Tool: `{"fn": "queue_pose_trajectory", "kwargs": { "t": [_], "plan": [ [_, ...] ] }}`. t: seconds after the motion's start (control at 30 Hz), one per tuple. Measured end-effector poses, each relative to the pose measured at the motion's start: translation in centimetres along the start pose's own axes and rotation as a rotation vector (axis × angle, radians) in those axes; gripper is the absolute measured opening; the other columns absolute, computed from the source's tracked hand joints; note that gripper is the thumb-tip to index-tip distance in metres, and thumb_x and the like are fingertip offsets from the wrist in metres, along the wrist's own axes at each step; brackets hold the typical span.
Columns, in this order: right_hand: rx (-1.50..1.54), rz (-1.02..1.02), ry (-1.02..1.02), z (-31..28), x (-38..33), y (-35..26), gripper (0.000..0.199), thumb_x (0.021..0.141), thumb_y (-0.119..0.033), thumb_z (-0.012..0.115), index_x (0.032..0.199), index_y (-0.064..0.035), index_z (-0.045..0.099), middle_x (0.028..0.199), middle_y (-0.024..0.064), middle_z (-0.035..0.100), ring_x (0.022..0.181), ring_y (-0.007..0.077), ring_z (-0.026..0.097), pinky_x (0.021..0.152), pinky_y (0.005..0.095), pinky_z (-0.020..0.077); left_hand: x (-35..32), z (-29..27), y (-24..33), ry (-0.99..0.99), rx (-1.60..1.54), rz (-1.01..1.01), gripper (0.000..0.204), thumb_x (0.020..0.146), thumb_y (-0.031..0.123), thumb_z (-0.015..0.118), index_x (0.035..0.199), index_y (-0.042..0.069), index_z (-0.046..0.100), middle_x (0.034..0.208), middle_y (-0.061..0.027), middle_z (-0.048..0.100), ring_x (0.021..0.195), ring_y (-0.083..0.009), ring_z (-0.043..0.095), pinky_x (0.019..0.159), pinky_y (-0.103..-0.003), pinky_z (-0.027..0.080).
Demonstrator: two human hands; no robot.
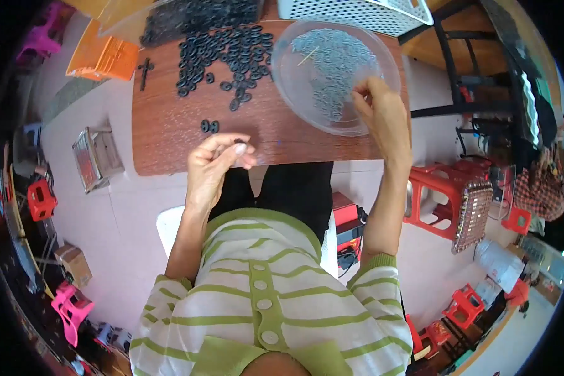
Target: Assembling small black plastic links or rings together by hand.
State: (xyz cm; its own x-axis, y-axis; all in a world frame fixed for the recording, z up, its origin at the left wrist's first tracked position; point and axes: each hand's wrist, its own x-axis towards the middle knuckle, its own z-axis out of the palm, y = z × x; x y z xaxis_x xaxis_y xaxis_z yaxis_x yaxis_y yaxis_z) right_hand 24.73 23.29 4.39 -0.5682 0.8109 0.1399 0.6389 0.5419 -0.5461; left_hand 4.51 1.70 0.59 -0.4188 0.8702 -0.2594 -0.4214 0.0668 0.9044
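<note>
My left hand [214,161] is raised over the table's near edge. Its thumb and fingers pinch a small dark piece, mostly covered by the fingertips. Two black oval parts with holes [209,126] lie on the table just beyond it. My right hand [382,116] is over the right side of a round clear plastic tray [289,81], fingers curled together at the tips. Whatever they may hold is too small to tell. Many small grey metal pieces, like pins or screws [333,69], are spread in the tray, with two thin pale sticks [308,56] among them.
A pile of black oval parts [225,53] covers the far middle of the brown wooden table [163,138]. Behind it stand a clear bin of black parts [194,22] and a white perforated basket [357,14]. An orange crate [103,57] and red stools [435,200] flank the table.
</note>
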Motion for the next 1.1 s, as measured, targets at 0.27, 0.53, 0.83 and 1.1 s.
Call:
{"fn": "queue_pose_trajectory", "kwargs": {
  "t": [0.27,0.53,0.83,1.1],
  "plan": [
    [0.414,-0.211,-0.19,3.6,-2.1,-8.7,0.012,0.079,-0.009,0.064,0.086,-0.0034,0.057,0.081,0.0122,0.061,0.074,0.0295,0.062,0.063,0.0383,0.0481,1.3,0.9,0.4,0.017,-0.077,0.048,0.02,0.09,0.008,0.062,0.106,-0.004,0.063,0.093,-0.0138,0.068,0.077,-0.0167,0.066,0.071,-0.027,0.053],
    [0.301,-0.315,-0.213,5.4,-2.6,-10.5,0.015,0.077,-0.009,0.066,0.085,-0.005,0.055,0.079,0.0103,0.058,0.075,0.0282,0.062,0.06,0.0382,0.0483,1.2,-0.2,0.4,-0.042,-0.04,0.021,0.013,0.089,0.007,0.062,0.099,-0.003,0.062,0.086,-0.0083,0.067,0.071,-0.0127,0.064,0.065,-0.024,0.052],
    [0.562,-0.331,-0.096,7.5,-3.4,-11.0,0.014,0.079,-0.003,0.065,0.093,-0.0049,0.062,0.084,0.009,0.06,0.073,0.0249,0.061,0.06,0.0333,0.0493,1.1,-1.5,1.0,-0.047,-0.329,-0.16,0.014,0.09,0.012,0.062,0.099,0.001,0.063,0.082,-0.0048,0.066,0.067,-0.0094,0.061,0.061,-0.022,0.049],
    [0.882,-0.037,-0.074,8.9,-3.9,-11.0,0.008,0.085,-0.002,0.062,0.093,-0.001,0.063,0.088,0.0084,0.061,0.073,0.0162,0.06,0.064,0.027,0.0471,0.5,-1.4,1.5,-0.012,-0.207,-0.102,0.024,0.094,0.016,0.057,0.109,-0.002,0.063,0.089,-0.0081,0.066,0.075,-0.0124,0.064,0.066,-0.023,0.051]
  ]
}}
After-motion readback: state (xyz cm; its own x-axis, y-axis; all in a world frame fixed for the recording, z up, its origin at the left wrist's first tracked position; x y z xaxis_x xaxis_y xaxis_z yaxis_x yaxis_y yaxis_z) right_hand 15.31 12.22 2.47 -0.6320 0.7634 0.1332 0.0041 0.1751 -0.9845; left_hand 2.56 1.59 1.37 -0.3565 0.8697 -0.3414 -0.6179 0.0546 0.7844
